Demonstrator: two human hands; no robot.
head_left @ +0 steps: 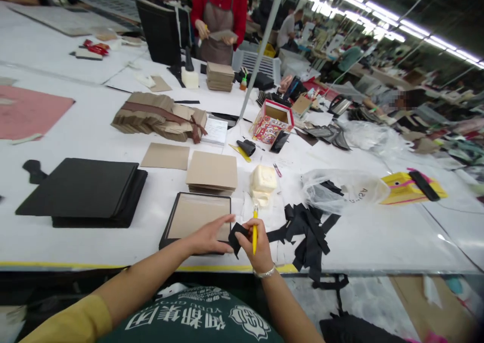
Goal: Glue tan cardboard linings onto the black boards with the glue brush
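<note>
Apron (204, 323), hands (261, 247), yellow tool (255, 238), black strips (309, 234) alongside

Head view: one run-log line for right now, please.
right hand: yellow tool and black piece | left hand: open, by black-edged board | black strips: piled on table

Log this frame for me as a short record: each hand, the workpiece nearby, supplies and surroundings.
left hand: open, fingers spread over the tan board's right side
right hand: gripping a yellow-handled tool and a small black piece
workpiece: tan board on a larger black sheet
left side: stack of black sheets
beyond workpiece: stack of tan boards
right side: cream-colored block, loose black strips
across table: person in red top and apron
unclear: tool's exact type
</note>
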